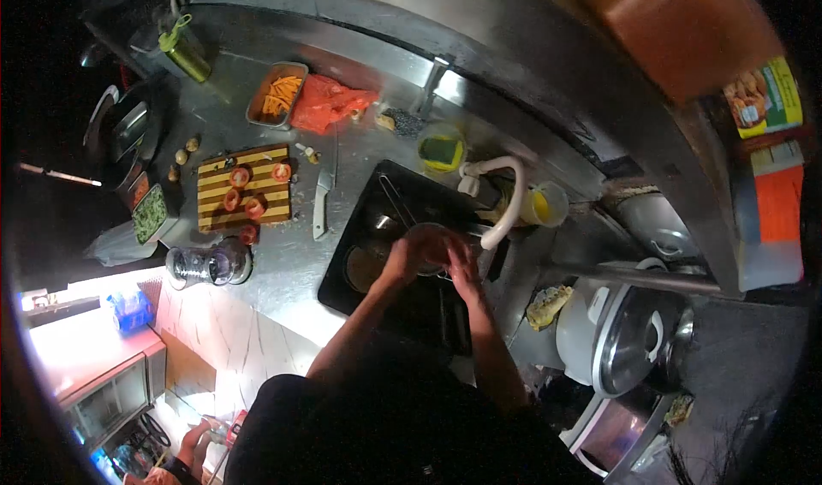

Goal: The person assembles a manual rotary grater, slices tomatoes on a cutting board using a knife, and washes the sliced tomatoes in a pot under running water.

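Both hands are over the black sink (338,288), below the white curved faucet (516,196). Between them is a round, dark reddish bowl-shaped strainer (431,242); a long wire handle (394,196) slants up and left from it. My left hand (399,262) is closed around its left side. On the right side, the fingers of my right hand (463,268) curl against the rim. What lies inside the strainer is too dark to make out. A round pan-like vessel (364,267) sits in the sink, left of my left hand.
Left of the sink are a white-handled knife (321,202), a striped cutting board (210,198) with cut tomatoes (240,177), a glass jar (210,264) and a tray of orange strips (280,97). To the right stands a large lidded pot (591,331). Another person's hand (199,438) shows lower left.
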`<act>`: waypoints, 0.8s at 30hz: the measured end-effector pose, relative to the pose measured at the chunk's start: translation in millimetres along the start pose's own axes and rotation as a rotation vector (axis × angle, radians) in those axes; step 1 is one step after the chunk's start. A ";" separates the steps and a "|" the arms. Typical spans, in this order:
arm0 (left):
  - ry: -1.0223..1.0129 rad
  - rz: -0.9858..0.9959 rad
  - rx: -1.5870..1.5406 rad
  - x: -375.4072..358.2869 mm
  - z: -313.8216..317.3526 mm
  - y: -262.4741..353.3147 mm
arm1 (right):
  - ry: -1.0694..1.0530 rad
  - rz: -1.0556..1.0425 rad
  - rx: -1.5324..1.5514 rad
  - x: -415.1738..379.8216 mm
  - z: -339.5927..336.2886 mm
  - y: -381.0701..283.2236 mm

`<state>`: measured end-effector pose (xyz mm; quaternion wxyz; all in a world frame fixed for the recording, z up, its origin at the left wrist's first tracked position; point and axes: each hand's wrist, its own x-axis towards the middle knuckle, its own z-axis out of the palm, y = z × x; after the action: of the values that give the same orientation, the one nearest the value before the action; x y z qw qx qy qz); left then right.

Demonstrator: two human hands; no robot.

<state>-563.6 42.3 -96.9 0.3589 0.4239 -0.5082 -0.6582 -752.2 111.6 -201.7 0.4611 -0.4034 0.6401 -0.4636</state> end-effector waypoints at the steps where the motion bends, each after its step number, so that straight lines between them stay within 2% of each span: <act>1: -0.022 0.017 0.045 2.8 15.8 -6.0 | 0.032 0.015 -0.095 -2.4 -6.3 -2.4; 3: -0.062 0.100 0.167 6.6 35.5 -11.3 | 0.054 0.303 0.193 -16.0 -26.6 -14.9; 6: -0.134 0.052 0.209 16.7 45.2 -29.1 | 0.139 0.257 0.309 -21.7 -33.9 8.9; 9: -0.173 0.066 0.162 20.6 49.0 -31.8 | 0.145 0.208 0.022 -26.9 -38.6 10.4; 12: -0.228 0.225 0.027 20.6 45.9 -29.3 | 0.086 0.229 -0.111 -27.7 -40.6 -9.9; 14: -0.191 0.105 -0.052 24.8 47.2 -72.9 | 0.041 0.235 -0.157 -22.4 -40.1 -14.0; 17: -0.161 -0.059 -0.169 26.2 48.2 -70.4 | 0.041 0.174 -0.266 -10.9 -43.3 18.6; 18: -0.156 -0.111 -0.209 26.3 47.8 -64.6 | 0.062 0.178 -0.251 -11.5 -41.1 9.4; 21: -0.195 -0.084 -0.201 29.2 47.5 -77.0 | 0.082 0.181 -0.212 -10.7 -35.6 -33.2; 24: -0.187 0.114 -0.055 34.5 46.9 -114.2 | 0.058 0.195 -0.147 -2.5 -33.1 -38.7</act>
<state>-624.8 54.1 -209.0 0.3581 0.3213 -0.5445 -0.6870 -780.1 111.9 -159.0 0.4545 -0.3586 0.7215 -0.3798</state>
